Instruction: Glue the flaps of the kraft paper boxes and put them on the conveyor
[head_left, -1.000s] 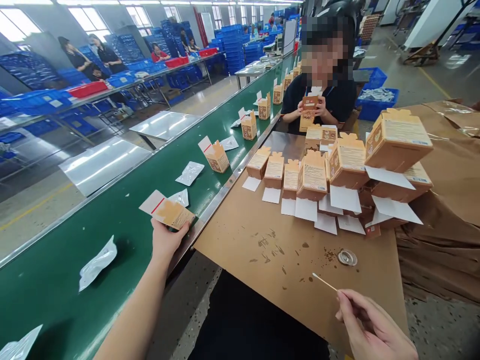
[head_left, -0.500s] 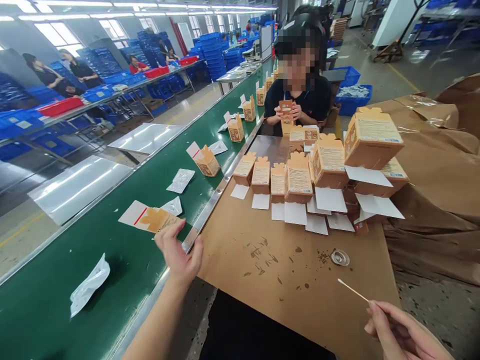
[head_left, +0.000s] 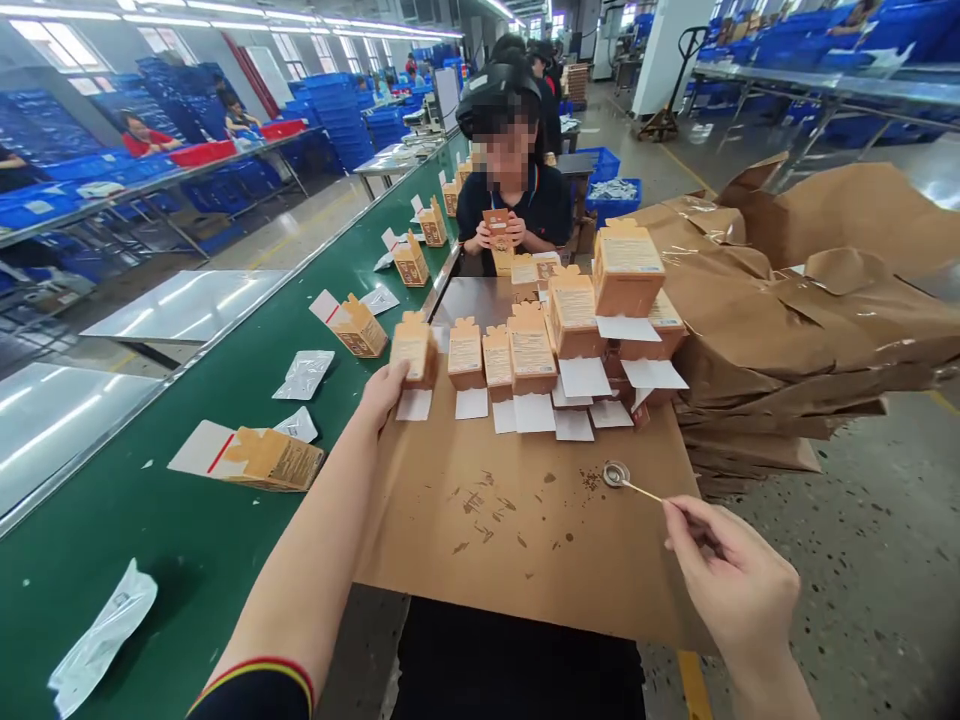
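My left hand [head_left: 382, 395] is on the brown paper sheet [head_left: 517, 530], gripping a small kraft carton [head_left: 414, 348] from its lower left side. A white card [head_left: 413, 404] lies under that carton. My right hand [head_left: 731, 570] pinches a thin cotton swab [head_left: 637, 487], whose tip reaches a small round metal dish [head_left: 616, 474]. Further kraft cartons [head_left: 531, 350] stand in rows and stacks on the sheet, with white cards [head_left: 534, 412] in front of them. Across the sheet, a co-worker's hands [head_left: 496, 235] hold another carton.
A green conveyor belt [head_left: 150, 480] on my left carries open cartons [head_left: 274, 460] and foil pouches [head_left: 304, 375]. A tall pile of brown paper [head_left: 780, 340] lies to the right. Blue crates [head_left: 613, 195] stand beyond, above a speckled floor.
My left hand has moved off the carton on the belt, which stays there, to a carton on the sheet. The swab tip has moved to the metal dish. The view has turned right.
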